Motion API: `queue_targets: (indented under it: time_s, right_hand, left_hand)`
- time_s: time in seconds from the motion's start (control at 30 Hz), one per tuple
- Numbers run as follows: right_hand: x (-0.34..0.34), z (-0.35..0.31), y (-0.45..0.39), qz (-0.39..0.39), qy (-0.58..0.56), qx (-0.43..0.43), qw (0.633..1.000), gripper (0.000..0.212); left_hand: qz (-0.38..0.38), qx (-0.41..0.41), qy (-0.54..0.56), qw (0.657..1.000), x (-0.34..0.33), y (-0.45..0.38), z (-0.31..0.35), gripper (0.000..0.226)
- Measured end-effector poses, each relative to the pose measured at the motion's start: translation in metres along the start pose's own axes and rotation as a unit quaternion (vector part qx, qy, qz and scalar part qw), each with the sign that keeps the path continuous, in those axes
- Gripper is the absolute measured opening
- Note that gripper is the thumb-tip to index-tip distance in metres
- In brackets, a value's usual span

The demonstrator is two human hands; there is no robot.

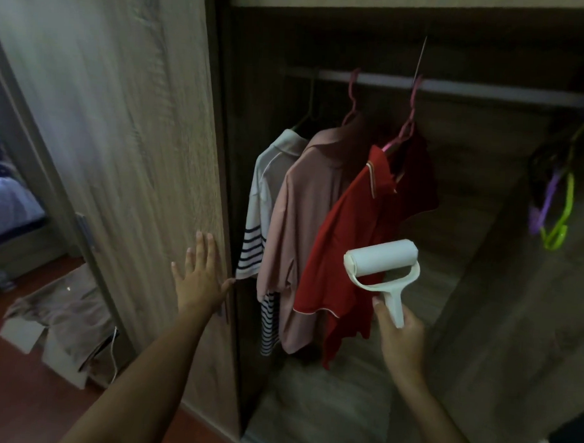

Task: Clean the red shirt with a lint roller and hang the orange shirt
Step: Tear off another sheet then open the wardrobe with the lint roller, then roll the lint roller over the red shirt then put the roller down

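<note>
Left hand (199, 277): fingers spread flat against the wardrobe door (137, 131).
Right hand (400, 340): gripping the lint roller (380, 263) by its handle, roll just before the red shirt's hem.
Red shirt (356, 244): on a pink hanger (407, 126), rightmost on the rail (473, 90), beside the pink shirt (304, 215) and striped shirt (259, 213).

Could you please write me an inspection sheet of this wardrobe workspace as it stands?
Surface: wardrobe floor bare wood where visible.
Job's things: red shirt hangs on a pink hanger from the rail; lint roller held just in front of it; orange shirt not seen.
Clutter: pink shirt and striped white shirt hang left of the red one; empty purple and green hangers at right.
Hands: left hand flat on the wardrobe door; right hand grips the roller handle.
Cables: white cable by the cardboard box.
Surroundings: bed beyond the doorway.
</note>
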State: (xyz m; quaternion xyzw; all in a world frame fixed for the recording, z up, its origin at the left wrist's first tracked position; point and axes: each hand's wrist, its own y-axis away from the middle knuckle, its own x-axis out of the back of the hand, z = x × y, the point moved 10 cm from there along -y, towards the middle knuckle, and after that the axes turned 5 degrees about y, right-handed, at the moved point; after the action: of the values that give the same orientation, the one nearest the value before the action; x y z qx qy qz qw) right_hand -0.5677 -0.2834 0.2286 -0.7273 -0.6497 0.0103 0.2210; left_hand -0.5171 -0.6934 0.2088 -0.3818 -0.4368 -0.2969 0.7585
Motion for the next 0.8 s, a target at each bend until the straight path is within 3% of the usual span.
queue_targets:
  time_s: [0.23,0.53,0.6,0.7,0.73,0.8]
  right_hand:
    - [0.014,-0.013,-0.025,-0.026,-0.005,0.022,0.999,0.037]
    - [0.007,-0.014,-0.053,-0.071,-0.014,0.023,0.997,0.036]
    - [0.005,-0.013,-0.056,-0.07,-0.02,0.021,0.997,0.031]
    - [0.001,-0.018,-0.058,-0.069,-0.052,0.018,0.996,0.01]
    - [-0.001,-0.019,-0.059,-0.071,-0.072,0.008,0.995,0.009]
    - [-0.004,-0.019,-0.062,-0.076,-0.1,-0.002,0.992,0.013]
  left_hand:
    - [-0.029,0.077,-0.015,0.996,0.007,-0.003,-0.005,0.114]
    - [-0.068,0.133,0.027,0.988,0.025,-0.003,0.005,0.111]
    - [0.015,0.082,0.065,0.994,0.045,0.0,0.04,0.098]
    - [0.199,-0.131,0.121,0.964,0.087,0.025,0.136,0.068]
    - [0.209,-0.178,0.141,0.951,0.09,0.034,0.164,0.063]
    - [0.149,-0.192,0.177,0.954,0.076,0.037,0.202,0.07]
